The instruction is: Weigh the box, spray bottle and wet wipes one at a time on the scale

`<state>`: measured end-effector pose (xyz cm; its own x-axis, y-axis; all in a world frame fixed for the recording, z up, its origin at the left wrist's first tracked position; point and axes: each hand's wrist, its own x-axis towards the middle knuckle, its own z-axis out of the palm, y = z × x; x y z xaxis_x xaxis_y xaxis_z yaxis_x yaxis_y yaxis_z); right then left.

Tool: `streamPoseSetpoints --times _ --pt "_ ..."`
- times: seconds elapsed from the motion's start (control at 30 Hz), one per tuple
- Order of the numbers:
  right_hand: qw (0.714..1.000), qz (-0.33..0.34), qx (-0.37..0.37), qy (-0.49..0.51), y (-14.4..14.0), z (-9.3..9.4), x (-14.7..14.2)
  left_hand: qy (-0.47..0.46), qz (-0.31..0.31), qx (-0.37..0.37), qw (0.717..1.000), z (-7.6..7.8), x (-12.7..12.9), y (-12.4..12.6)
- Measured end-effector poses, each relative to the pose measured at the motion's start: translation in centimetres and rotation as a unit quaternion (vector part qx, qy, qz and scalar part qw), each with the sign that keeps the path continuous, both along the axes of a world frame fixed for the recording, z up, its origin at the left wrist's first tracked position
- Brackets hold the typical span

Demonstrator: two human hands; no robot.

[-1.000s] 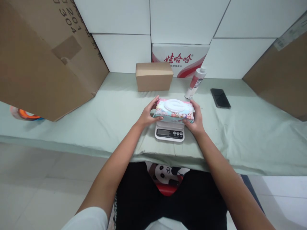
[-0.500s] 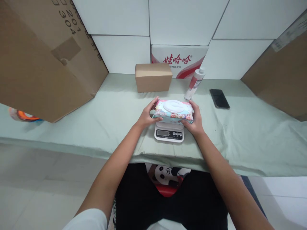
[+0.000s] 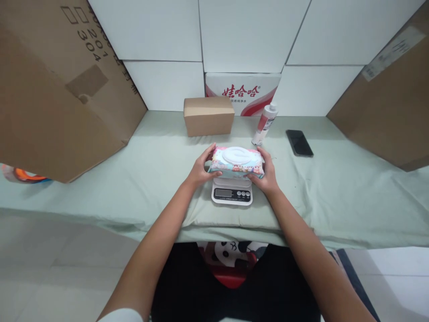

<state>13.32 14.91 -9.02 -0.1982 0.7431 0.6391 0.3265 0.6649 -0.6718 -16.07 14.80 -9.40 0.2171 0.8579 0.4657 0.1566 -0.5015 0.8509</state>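
A pack of wet wipes [image 3: 237, 162], printed in pink and light blue with a white oval lid, is held level between both hands. My left hand [image 3: 202, 167] grips its left end, thumb across the front edge. The right end is gripped by my right hand [image 3: 267, 172], its thumb also at the front. Directly beneath the pack is a white digital kitchen scale [image 3: 232, 193]; its display and buttons show in front. The pack covers the scale's weighing surface, and I cannot tell whether the two touch.
Behind the pack stand a small brown box [image 3: 208, 117], a white and red bottle [image 3: 264, 124] and a white printed carton [image 3: 243, 89]. A phone [image 3: 299, 143] lies right. Large cardboard sheets [image 3: 43, 98] flank the green cloth [image 3: 147, 161]; tape rolls [image 3: 25, 174] sit far left.
The whole view has shifted slightly, so everything appears a little lower and further left. Both hands keep their hold on the wipes pack above the scale.
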Motion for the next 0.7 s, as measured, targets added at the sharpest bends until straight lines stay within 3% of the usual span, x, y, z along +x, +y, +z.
streamPoseSetpoints --times 0.57,0.7 --pt "1.000 0.001 -0.023 -0.007 -0.1 0.7 -0.4 0.007 -0.006 0.006 1.000 -0.1 -0.2 0.2" --pt "0.999 -0.018 -0.027 -0.004 -1.5 1.6 0.0 0.034 -0.005 0.001 0.999 1.4 0.5 -0.8"
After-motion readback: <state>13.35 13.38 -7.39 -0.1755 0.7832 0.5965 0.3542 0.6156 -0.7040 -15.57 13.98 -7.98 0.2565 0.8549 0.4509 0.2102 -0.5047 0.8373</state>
